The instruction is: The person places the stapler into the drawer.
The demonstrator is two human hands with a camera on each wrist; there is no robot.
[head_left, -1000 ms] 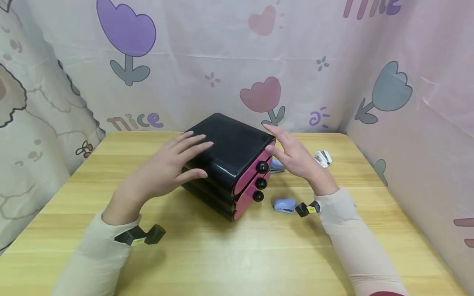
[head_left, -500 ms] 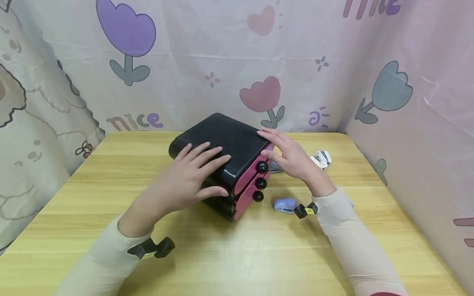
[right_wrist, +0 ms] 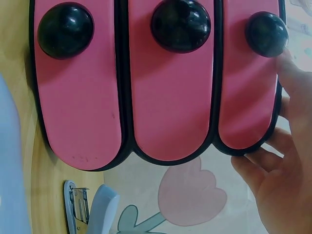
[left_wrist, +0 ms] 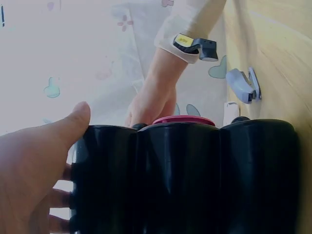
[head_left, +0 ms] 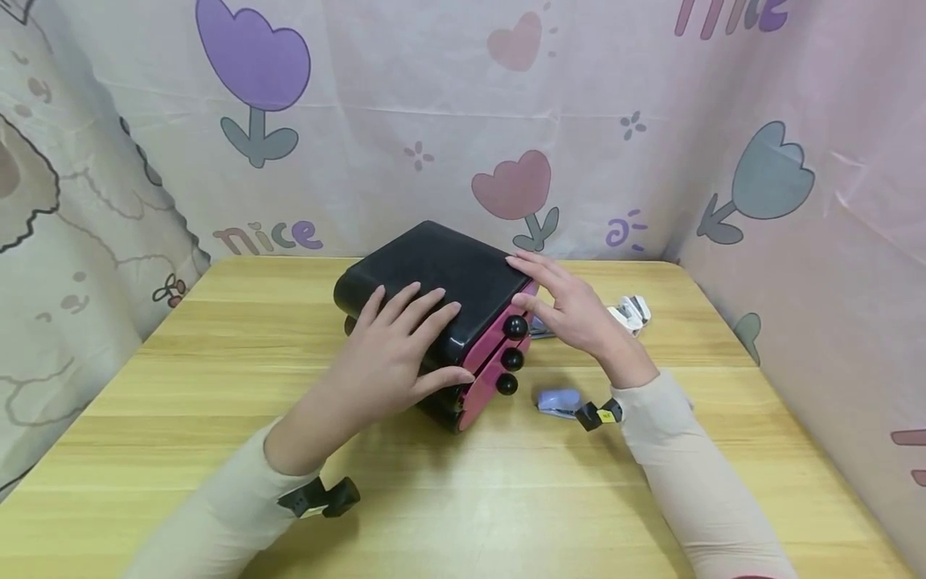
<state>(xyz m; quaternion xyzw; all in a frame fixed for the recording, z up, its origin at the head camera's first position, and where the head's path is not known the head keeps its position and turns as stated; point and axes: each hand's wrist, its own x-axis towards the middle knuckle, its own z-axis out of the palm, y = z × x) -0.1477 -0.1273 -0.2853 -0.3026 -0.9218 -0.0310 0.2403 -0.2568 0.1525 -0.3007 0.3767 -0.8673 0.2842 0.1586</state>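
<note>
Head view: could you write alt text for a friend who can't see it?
A black box with pink drawer fronts and three round knobs stands on a wooden table. A person's left hand spreads over its top; their right hand rests at the top's right corner. A light-blue stapler lies to the right.

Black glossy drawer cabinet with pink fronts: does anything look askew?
Yes: in the left wrist view, the rounded pink middle drawer front projects past the black cabinet, while no pink shows on either side; it seems not fully closed.
</note>
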